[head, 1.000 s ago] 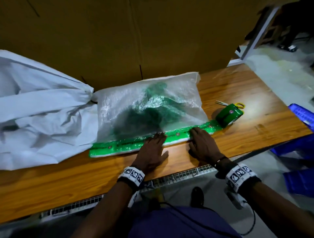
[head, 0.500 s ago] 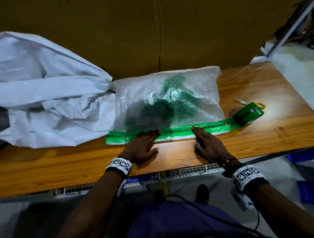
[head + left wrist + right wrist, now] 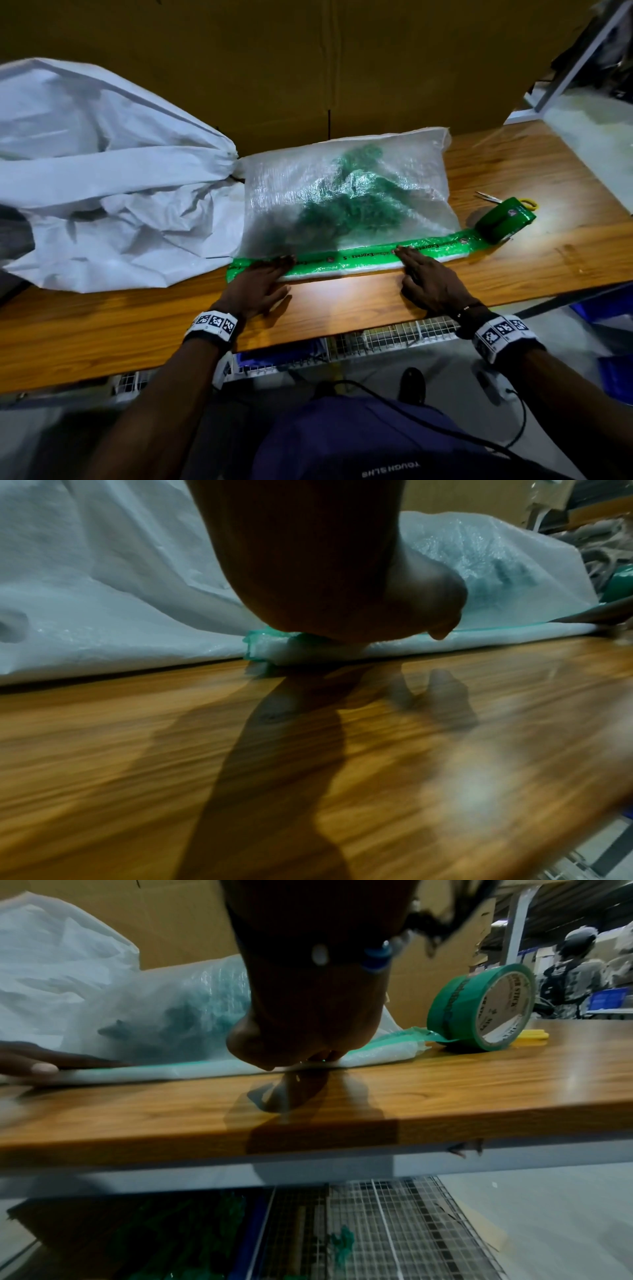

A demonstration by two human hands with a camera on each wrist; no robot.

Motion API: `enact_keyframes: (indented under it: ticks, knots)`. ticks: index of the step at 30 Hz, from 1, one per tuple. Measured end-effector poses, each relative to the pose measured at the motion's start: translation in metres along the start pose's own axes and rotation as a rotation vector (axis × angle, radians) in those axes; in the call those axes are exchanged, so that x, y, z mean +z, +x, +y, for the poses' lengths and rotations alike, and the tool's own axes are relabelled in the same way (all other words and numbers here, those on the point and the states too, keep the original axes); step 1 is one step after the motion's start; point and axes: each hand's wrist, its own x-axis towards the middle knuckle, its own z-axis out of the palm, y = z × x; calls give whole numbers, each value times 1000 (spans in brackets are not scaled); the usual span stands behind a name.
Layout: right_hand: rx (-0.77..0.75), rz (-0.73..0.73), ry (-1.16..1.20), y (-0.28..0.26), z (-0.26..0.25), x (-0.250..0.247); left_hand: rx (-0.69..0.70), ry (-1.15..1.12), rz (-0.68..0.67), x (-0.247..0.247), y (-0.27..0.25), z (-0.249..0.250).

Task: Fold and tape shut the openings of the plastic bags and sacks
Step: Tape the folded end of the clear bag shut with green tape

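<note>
Lowest in the head view, both forearms reach up from the bottom edge onto the wooden table [image 3: 342, 308]. The left hand [image 3: 255, 286] lies flat with straight fingers just left of centre, its fingertips pressing the left end of the green tape strip [image 3: 359, 255]. The right hand [image 3: 430, 282] lies flat right of centre, fingers straight, their tips on the strip's middle stretch. Neither hand grips anything.

Compared with half a second ago, the left hand sits nearer the strip's left end and the hands are set wider apart; the right hand remains on the middle of the strip.

The strip runs along the folded near edge of the clear plastic bag [image 3: 342, 192], its long axis left to right across the frame and rising slightly to the right. The bag, with dark green contents, lies in the centre of the frame just beyond the hands, its sealed opening facing the person.

At the strip's right end, still joined to it, the green tape roll [image 3: 503, 219] stands on edge. Just behind it lie scissors [image 3: 493, 198] with yellow handles. In the upper left a large white sack [image 3: 102, 178] touches the bag's left side. A brown cardboard wall [image 3: 308, 68] closes the back.
</note>
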Motion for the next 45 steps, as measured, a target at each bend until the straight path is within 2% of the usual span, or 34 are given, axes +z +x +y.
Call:
enact_keyframes:
  ticks: [3,5,9,12,14,17,23,25,30,35,38,42,45]
  knots:
    - [35,43,-1,6,-19,-2,-27,-15,17,7,3,2]
    - [-23,60,0,14,-42,3,-42,-20,44,8,4,7]
    - [-196,-20,24,47,-94,33,-94,-26,102,7,5,18]
    - [-215,-81,41,72,-132,50,-135,-19,111,7,6,25]
    - [-188,-94,16,76,-140,51,-149,-14,115,8,6,27]
    - [-125,-86,-58,65,-119,38,-165,-12,103,11,5,26]
    - [107,0,-123,11,-18,-24,-166,-44,114,8,4,28]
    - [150,-7,-164,-1,-2,-37,-169,-42,115,8,5,29]
    - [118,-25,-130,1,4,-26,-210,-32,199,13,10,45]
    - [98,-42,-85,-5,19,-11,-199,-28,243,17,38,90]
    - [71,-51,-81,-2,26,-12,-109,-54,225,27,63,125]
    - [35,14,-57,-2,35,-20,19,-101,172,39,100,161]
    - [14,16,-60,1,41,-25,71,-84,67,42,124,178]
